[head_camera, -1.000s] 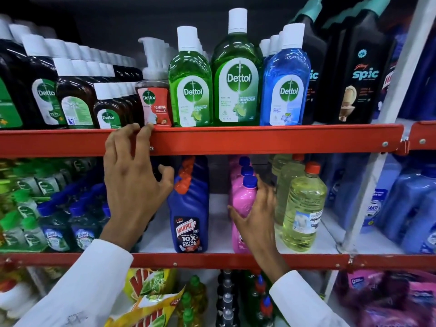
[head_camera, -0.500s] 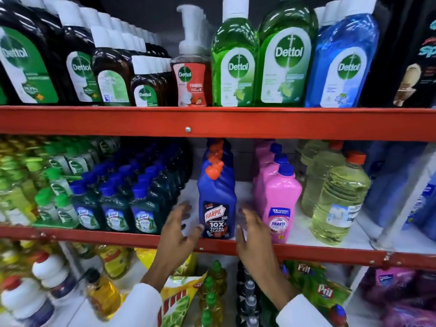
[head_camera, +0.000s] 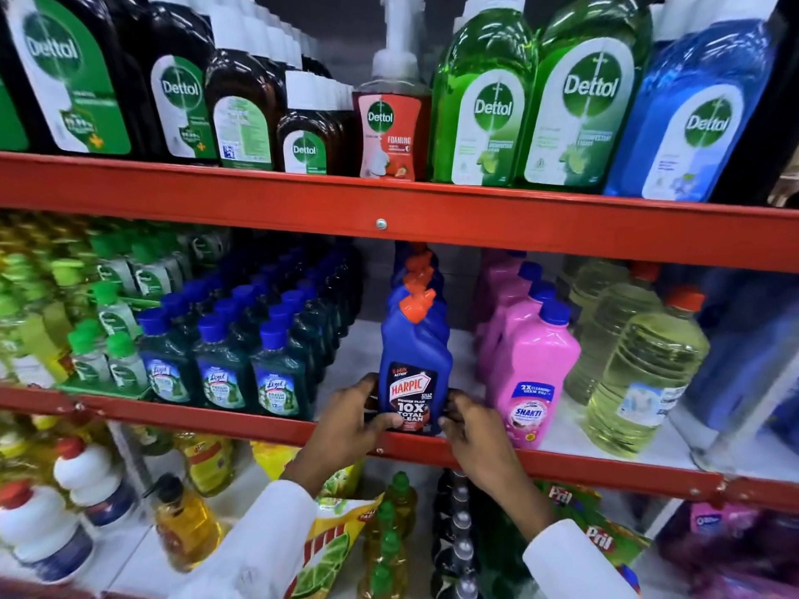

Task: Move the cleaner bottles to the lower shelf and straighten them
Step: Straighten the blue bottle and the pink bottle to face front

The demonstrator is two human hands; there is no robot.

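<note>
Red shelf edge (head_camera: 562,462) lies under my left hand (head_camera: 352,419) and right hand (head_camera: 471,430), both gripping the upright Harpic bottle (head_camera: 414,361) between them, seemingly by its base.

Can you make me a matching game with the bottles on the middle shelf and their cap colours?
Things:
1. blue plastic Harpic bottle held between both hands
2. pink plastic Shakti bottle
3. pale yellow ribbed clear bottle
4. dark green Lizol bottle

Cap colours:
A. blue, on a dark bottle
B. orange, angled spout
C. red-orange, round
D. blue, on a pink bottle

Pairs: 1-B, 2-D, 3-C, 4-A
</note>
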